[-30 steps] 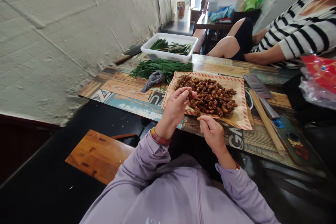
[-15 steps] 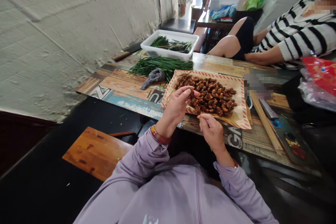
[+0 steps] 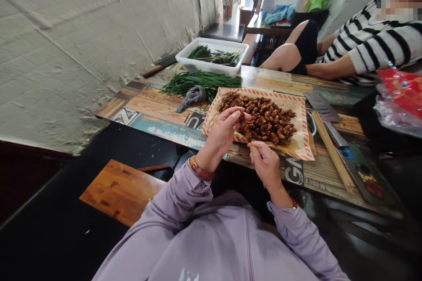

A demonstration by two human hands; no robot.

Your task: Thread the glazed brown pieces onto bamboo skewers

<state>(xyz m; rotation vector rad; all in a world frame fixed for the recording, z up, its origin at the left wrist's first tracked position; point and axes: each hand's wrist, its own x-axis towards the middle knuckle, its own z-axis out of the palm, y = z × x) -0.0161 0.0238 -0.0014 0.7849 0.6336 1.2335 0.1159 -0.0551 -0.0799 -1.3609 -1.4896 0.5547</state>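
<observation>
My left hand (image 3: 224, 129) is closed in a pinch above the left part of a paper-lined tray (image 3: 301, 149). A small dark brown piece of food (image 3: 241, 114) shows between its thumb and fingertips. Close by, just past the tray's near edge, my right hand (image 3: 265, 161) is closed too, pinching a thin bamboo skewer (image 3: 264, 185); its lower end pokes out under the palm and most of it is hidden. Glossy brown pieces of food (image 3: 270, 118) lie heaped on the striped paper beyond both hands.
Left of the tray lie a grey cloth (image 3: 193, 96) and long green chives (image 3: 206, 81). Behind is a white tub (image 3: 237, 70) of greens. Bamboo skewers (image 3: 332, 153), a cleaver (image 3: 325, 105) and a knife (image 3: 336, 135) lie right. Someone in a striped top (image 3: 379, 48) sits across.
Both hands stay almost in place, still pinching. The whole view has shifted very slightly; nothing on the table has visibly moved.
</observation>
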